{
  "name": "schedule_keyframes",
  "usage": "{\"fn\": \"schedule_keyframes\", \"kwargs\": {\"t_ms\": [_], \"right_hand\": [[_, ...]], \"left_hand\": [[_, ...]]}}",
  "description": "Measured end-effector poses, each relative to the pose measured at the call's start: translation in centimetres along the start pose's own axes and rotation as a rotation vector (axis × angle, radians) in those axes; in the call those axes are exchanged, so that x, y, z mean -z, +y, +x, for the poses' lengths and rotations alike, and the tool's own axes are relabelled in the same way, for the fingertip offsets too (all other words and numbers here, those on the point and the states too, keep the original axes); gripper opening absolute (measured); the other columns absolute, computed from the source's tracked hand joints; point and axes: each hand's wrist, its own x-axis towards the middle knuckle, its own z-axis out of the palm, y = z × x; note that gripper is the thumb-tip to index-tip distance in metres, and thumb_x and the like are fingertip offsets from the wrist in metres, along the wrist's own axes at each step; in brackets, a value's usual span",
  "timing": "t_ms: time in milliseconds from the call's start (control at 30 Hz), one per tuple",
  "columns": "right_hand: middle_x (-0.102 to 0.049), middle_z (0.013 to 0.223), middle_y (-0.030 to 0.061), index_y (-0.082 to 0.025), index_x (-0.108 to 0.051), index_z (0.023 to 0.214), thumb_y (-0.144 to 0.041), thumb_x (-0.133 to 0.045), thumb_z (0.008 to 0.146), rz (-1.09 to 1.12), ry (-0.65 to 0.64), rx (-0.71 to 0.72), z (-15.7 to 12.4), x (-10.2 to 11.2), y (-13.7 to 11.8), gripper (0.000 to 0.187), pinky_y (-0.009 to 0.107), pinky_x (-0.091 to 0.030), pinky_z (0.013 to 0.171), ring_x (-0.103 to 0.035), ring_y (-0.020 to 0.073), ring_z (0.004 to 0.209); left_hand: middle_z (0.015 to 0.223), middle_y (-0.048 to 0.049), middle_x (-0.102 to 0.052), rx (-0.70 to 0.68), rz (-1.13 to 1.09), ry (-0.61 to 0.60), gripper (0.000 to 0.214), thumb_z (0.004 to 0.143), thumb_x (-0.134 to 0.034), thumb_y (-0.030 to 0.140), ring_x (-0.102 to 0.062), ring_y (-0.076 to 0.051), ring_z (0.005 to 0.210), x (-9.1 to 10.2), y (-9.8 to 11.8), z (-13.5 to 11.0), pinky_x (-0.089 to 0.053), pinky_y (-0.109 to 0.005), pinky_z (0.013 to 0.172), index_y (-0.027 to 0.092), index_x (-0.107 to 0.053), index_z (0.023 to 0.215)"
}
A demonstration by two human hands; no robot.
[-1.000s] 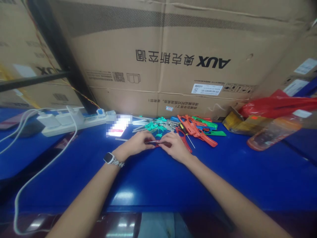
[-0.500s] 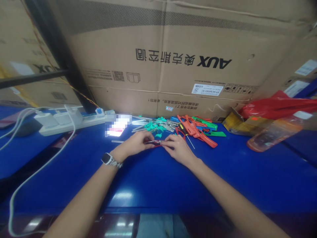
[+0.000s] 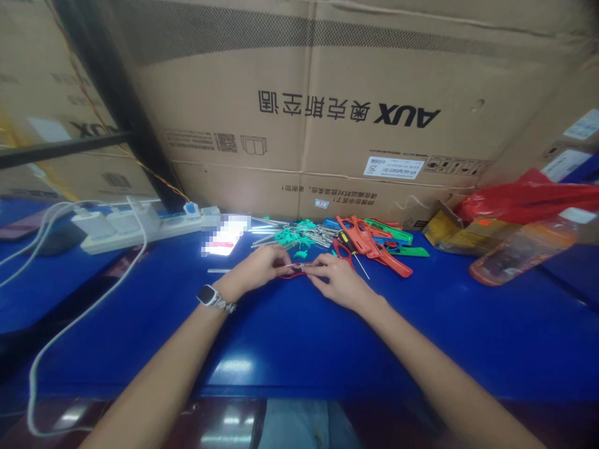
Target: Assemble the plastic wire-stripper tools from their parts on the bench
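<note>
Between my fingertips is a small red part (image 3: 296, 269) with a thin, light metal piece along it; its exact kind is too small to make out. My left hand (image 3: 262, 268), below a wrist with a watch (image 3: 209, 295), pinches the part's left end. My right hand (image 3: 336, 279) pinches at its right end, fingers closed together. Just beyond the fingers lies a pile of green plastic pieces (image 3: 299, 234) and metal rods (image 3: 322, 237). Beside my right hand are orange plastic pieces (image 3: 367, 240) and a thin screwdriver (image 3: 353, 246) with a yellow and black handle.
A lit phone (image 3: 229, 237) lies left of the pile. Farther left, a white power strip (image 3: 140, 231) carries plugs and a loose cable (image 3: 88, 318). At right are a bottle (image 3: 524, 249), a small carton (image 3: 452, 234) and a red bag (image 3: 528, 199). A large cardboard box (image 3: 299, 75) stands behind the blue table (image 3: 299, 349).
Both hands stay in nearly the same place on the small red part. The fingers have shifted slightly, and more of the part shows between them. The view has moved a little.
</note>
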Motion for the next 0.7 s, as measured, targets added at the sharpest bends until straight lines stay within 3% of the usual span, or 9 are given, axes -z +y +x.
{"fn": "schedule_keyframes", "kwargs": {"t_ms": [267,700], "right_hand": [[-0.066,0.101,0.0094,-0.019,-0.074,0.116,-0.018,-0.058,0.093,-0.002,-0.067,-0.018,0.01,0.50,-0.36,0.028,0.035,-0.053,0.086,-0.062,0.0194,0.092],[-0.065,0.104,0.0094,-0.019,-0.073,0.114,-0.022,-0.057,0.094,0.013,-0.102,-0.057,0.08,0.73,-0.80,0.026,0.037,-0.050,0.092,-0.060,0.0201,0.098]], "left_hand": [[0.085,-0.0045,-0.069,0.016,0.014,-0.019,0.013,0.086,-0.065,0.026,-0.062,-0.018,0.079,0.30,0.31,-0.07,-0.045,-0.029,0.072,0.017,-0.071,0.081],[0.093,-0.0062,-0.070,-0.058,0.001,-0.017,0.013,0.086,-0.063,0.019,-0.065,-0.019,0.086,0.09,0.88,-0.09,-0.050,-0.031,0.081,0.017,-0.072,0.077]]}}
